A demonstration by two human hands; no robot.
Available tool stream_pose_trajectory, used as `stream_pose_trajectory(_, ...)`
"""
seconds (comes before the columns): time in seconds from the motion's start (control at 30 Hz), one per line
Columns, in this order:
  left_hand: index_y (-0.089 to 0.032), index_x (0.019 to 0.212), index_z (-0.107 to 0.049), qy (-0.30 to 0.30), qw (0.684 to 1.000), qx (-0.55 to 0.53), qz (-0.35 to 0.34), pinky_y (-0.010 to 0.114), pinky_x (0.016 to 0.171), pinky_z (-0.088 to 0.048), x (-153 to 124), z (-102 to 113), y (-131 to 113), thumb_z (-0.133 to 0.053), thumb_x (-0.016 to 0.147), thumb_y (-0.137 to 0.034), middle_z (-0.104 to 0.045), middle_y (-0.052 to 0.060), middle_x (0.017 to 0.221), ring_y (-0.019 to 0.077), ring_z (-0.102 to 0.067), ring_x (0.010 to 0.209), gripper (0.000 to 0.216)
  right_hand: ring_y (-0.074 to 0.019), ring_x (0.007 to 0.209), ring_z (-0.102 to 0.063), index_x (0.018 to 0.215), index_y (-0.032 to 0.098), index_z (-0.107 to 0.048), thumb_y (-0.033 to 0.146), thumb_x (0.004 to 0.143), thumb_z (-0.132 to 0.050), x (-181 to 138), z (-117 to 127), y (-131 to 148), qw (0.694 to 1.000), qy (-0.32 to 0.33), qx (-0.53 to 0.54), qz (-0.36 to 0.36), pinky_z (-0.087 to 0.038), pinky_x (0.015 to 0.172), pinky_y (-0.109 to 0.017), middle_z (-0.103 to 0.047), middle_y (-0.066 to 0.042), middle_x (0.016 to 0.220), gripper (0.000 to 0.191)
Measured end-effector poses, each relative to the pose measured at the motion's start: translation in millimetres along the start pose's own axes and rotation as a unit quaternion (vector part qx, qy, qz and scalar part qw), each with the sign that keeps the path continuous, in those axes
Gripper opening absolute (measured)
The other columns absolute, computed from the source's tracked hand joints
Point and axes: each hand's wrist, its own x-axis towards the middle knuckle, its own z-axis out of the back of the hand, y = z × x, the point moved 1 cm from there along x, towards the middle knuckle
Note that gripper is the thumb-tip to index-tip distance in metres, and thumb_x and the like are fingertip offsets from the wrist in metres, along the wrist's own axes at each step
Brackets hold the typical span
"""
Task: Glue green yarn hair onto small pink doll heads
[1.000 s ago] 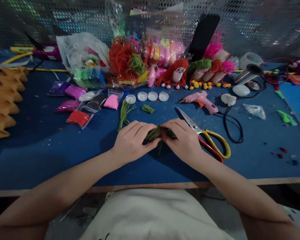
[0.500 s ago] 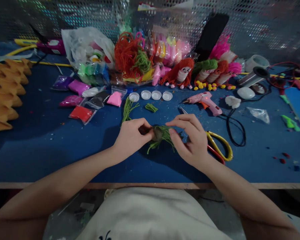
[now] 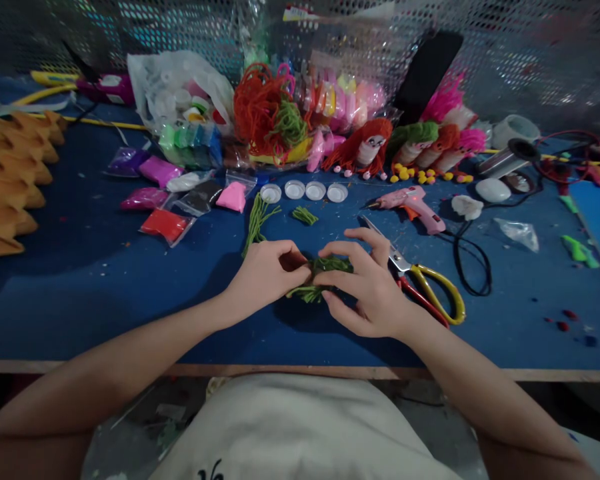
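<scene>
My left hand is closed, thumb and fingertips pinching a small piece covered in green yarn just above the table. Its core is mostly hidden by my fingers. My right hand reaches over the same piece from the right, fingers spread and fingertips touching the yarn. Beside that hand lie scissors with one yellow and one red handle. Beyond my left hand rests a longer bunch of green yarn; a short cut bunch lies farther right.
White round caps stand in a row. A pink glue gun lies behind the scissors, its cord to the right. Yarn-haired dolls, an orange yarn heap and clay packets are farther back. An orange bumpy tray is left.
My right hand has moved left over the green yarn, its fingers now covering the piece. More of the scissors shows. My left hand keeps its pinch in nearly the same place.
</scene>
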Motion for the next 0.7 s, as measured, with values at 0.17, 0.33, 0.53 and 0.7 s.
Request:
stream_pose_trajectory(0.17,-0.018,0.075,-0.067,0.010,0.999,-0.026,0.016,0.023,0.045,-0.052,0,1,1,-0.067,0.078,-0.027,-0.071,-0.001,0.063,0.0120,-0.062,0.046,0.010,-0.0283,0.125,-0.048,0.092,0.027,-0.070,0.028,0.089,-0.068,6,3,4,0.997,0.011,0.074,-0.020,-0.037,0.113,-0.055,-0.063,-0.008,0.112,0.004)
stream_pose_trajectory(0.33,-0.018,0.076,-0.064,0.020,0.996,-0.083,0.039,0.023,0.043,-0.052,1,1,4,-0.069,0.078,-0.027,-0.068,-0.002,0.063,0.0115,-0.061,0.045,0.010,-0.0262,0.126,-0.047,0.090,0.029,-0.072,0.027,0.092,-0.066,7,9,6,0.988,0.014,0.144,-0.048,-0.037,0.115,-0.052,-0.063,-0.006,0.111,0.007)
stream_pose_trajectory(0.53,-0.016,0.067,-0.058,-0.026,0.928,-0.337,0.154,0.018,0.043,-0.050,7,-6,2,-0.074,0.073,-0.022,-0.061,-0.002,0.065,0.0085,-0.058,0.054,0.018,-0.0269,0.115,-0.055,0.108,0.028,-0.068,0.017,0.090,-0.058,0,11,4,0.986,-0.115,0.120,-0.029,-0.039,0.105,-0.053,-0.062,-0.007,0.118,0.023)
stream_pose_trajectory(0.7,-0.014,0.071,-0.064,-0.027,0.900,-0.391,0.190,0.018,0.042,-0.048,7,-8,-3,-0.068,0.068,-0.014,-0.068,0.002,0.071,0.0106,-0.062,0.058,0.005,-0.0227,0.100,-0.057,0.105,0.027,-0.068,0.015,0.090,-0.062,0,9,3,0.981,-0.173,0.045,-0.069,-0.038,0.098,-0.048,-0.061,-0.004,0.101,0.020)
